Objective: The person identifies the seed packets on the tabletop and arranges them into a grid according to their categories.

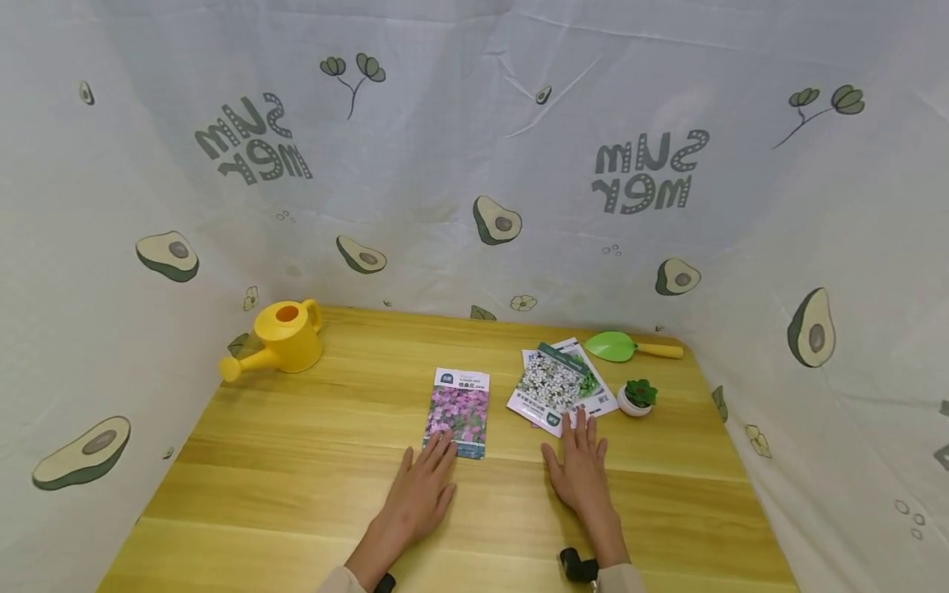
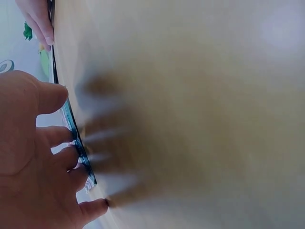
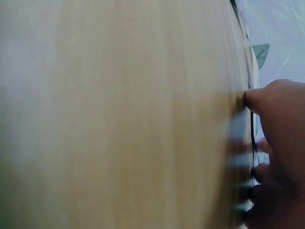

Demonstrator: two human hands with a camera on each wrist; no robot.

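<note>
A makeshift tabletop booth: pale cloth (image 1: 430, 156) printed with avocados (image 1: 487, 221) and 2 large "summer" motifs (image 1: 642, 154) hangs around 3 sides of a wood-grain table (image 1: 259, 469). The kind of room beyond cannot be told.

A yellow surface (image 1: 296, 461) is carrying a watering can (image 1: 291, 339) at ten o'clock, a packet (image 1: 459, 412) near centre, a packet pile (image 1: 552, 383) at two, a trowel (image 1: 626, 347) beyond it, and a potted plant (image 1: 638, 399) towards three.
</note>
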